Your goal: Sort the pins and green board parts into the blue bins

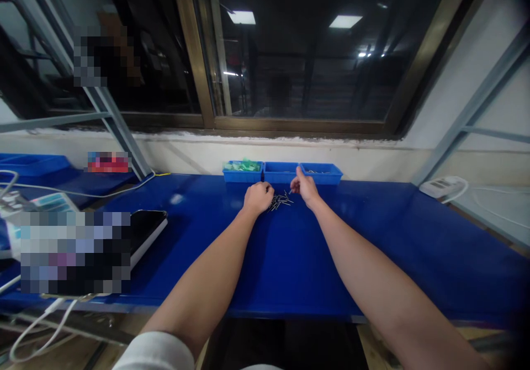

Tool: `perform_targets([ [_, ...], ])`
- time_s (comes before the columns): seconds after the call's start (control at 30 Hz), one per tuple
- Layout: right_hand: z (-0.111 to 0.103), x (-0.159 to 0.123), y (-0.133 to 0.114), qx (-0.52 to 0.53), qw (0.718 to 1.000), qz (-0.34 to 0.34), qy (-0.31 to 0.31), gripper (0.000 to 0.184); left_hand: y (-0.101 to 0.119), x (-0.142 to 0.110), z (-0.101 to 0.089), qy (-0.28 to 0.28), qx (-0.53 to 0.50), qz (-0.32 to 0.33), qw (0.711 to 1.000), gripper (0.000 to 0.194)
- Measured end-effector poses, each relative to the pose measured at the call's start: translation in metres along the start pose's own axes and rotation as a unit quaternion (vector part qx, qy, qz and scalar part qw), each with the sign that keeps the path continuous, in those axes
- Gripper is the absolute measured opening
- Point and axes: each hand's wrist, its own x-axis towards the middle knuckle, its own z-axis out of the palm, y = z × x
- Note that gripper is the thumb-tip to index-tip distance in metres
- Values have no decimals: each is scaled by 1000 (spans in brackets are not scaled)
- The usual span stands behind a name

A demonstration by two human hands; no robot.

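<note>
A small heap of thin metal pins (280,200) lies on the blue table top (290,259), just in front of a row of blue trays. My left hand (258,197) rests at the heap's left edge with the fingers curled into a fist; what it holds, if anything, is hidden. My right hand (305,188) hovers at the heap's right side, fingers pinched together, apparently on one small pin. Both forearms stretch far out over the table.
Three shallow blue trays stand at the back by the wall: the left one (242,171) holds green parts, the middle (280,172) and right (321,173) hold little. A black and white flat device (146,229) and cables lie left. A white power strip (441,185) sits right.
</note>
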Motion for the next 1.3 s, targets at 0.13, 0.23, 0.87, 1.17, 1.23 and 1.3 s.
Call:
perform_targets([
  [0.13, -7, 2, -8, 110, 994, -1, 0, 73, 0, 2, 2, -16, -9, -9, 1000, 31],
  [0.23, -13, 0, -9, 132, 991, 21, -19, 72, -3, 3, 3, -30, -14, -16, 999, 32],
  [0.87, 2, -13, 6, -373, 924, -78, -18, 18, 8, -10, 2, -216, 76, 62, 971, 86],
  [1.17, 6, -11, 3, -407, 912, -29, -41, 15, 15, -10, 5, -204, 81, 51, 974, 86],
  [1.23, 7, -11, 3, -413, 909, -18, -51, 14, 16, -10, 6, -200, 80, 52, 975, 87],
  [1.3, 8, -11, 4, -413, 908, -15, -63, 14, 16, -10, 7, -187, 75, 55, 978, 88],
])
